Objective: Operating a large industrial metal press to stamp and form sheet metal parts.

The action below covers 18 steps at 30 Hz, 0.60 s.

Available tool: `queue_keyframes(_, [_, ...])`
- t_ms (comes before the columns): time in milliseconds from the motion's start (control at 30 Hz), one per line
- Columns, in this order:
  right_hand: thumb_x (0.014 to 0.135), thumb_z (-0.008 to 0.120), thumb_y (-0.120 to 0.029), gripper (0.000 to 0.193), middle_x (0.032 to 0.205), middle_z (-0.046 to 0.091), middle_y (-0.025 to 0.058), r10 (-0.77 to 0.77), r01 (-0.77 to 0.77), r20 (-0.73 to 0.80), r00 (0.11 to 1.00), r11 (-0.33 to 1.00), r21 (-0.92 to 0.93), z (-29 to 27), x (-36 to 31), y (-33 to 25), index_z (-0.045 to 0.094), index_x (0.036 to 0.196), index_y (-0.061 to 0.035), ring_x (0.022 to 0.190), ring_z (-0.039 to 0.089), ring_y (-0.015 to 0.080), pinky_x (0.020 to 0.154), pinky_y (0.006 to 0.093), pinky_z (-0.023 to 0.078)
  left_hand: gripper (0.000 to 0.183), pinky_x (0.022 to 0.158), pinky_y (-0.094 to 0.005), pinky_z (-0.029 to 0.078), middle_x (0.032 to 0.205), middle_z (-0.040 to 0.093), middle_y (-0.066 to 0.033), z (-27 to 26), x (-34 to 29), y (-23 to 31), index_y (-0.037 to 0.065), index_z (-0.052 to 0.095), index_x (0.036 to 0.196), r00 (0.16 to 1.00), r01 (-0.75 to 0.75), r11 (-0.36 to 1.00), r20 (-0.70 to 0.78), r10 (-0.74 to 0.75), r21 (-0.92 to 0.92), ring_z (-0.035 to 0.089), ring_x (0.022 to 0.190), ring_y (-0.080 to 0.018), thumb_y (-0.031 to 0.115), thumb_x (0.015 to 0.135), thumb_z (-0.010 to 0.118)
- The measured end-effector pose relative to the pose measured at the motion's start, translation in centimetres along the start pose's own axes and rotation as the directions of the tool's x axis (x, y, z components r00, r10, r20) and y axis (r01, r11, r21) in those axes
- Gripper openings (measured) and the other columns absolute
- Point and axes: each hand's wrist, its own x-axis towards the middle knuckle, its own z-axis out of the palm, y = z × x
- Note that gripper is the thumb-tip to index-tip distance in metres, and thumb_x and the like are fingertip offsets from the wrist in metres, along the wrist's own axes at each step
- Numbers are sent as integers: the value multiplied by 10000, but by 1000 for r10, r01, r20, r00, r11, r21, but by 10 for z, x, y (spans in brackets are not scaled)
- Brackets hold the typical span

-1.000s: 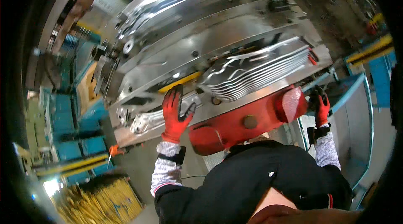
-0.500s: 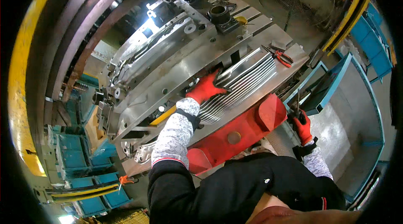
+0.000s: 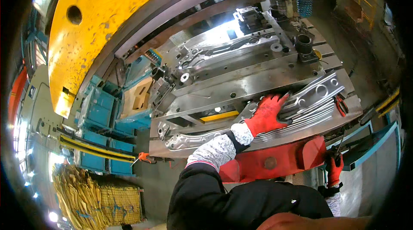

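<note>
My left hand (image 3: 270, 113), in a red glove with dark fingertips, is closed around the middle of a long stamped metal part (image 3: 320, 91) with round holes. This part lies tilted over a stack of similar nested metal strips (image 3: 307, 122) near the die's front edge. Its far left stretch (image 3: 189, 140) reaches along the front of the steel bed. My right hand (image 3: 334, 167), also red-gloved, hangs low at the right, closed on a thin dark rod (image 3: 341, 144); what kind of tool it is cannot be made out.
The steel die (image 3: 245, 79) fills the middle, with another formed part (image 3: 232, 49) on it. Red-handled pliers (image 3: 341, 106) lie right of the stack. A red bracket (image 3: 279, 161) juts out in front. Blue bins (image 3: 97, 109) and a yellow press frame (image 3: 99, 27) stand left.
The view has swung left, so the scene sits farther right. The top part is now turned, showing its holed face in my left hand. My right hand still holds the rod.
</note>
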Motion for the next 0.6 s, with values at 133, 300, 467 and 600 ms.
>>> queue_keyframes(133, [816,603,-156,340,934,606,78,-7,-1,-52,999,989,-146,-8,18,17,531,1093,27,790,541,144,732,280,451,941,953,-474,313,1236,406,-233,-10,-8,-4,44,353,1311,945,-234,953,-187,270,193,402,1104,-398,438,545,733])
queue_keyframes(300, [810,595,-143,361,924,604,73,-96,96,11,995,973,-211,0,27,18,520,1129,10,795,544,151,719,284,460,940,956,-492,304,1226,412,-230,-20,-25,-2,38,374,1297,937,-274,934,-152,313,230,405,1101,-400,456,533,730])
queue_keyframes(467, [826,563,-102,387,954,597,44,-17,17,2,1000,988,-151,-12,23,21,492,1193,-1,781,551,123,715,250,453,921,970,-476,300,1234,399,-221,-92,-44,10,59,395,1299,876,-368,868,-187,444,334,390,1119,-395,453,535,726])
queue_keyframes(600, [826,580,-95,427,1024,586,58,-84,55,-114,990,971,-235,-18,13,25,469,1225,9,843,548,129,743,250,451,899,970,-454,307,1236,394,-198,-162,-22,-27,84,388,1314,848,-304,787,-224,481,537,378,1131,-370,440,557,717])
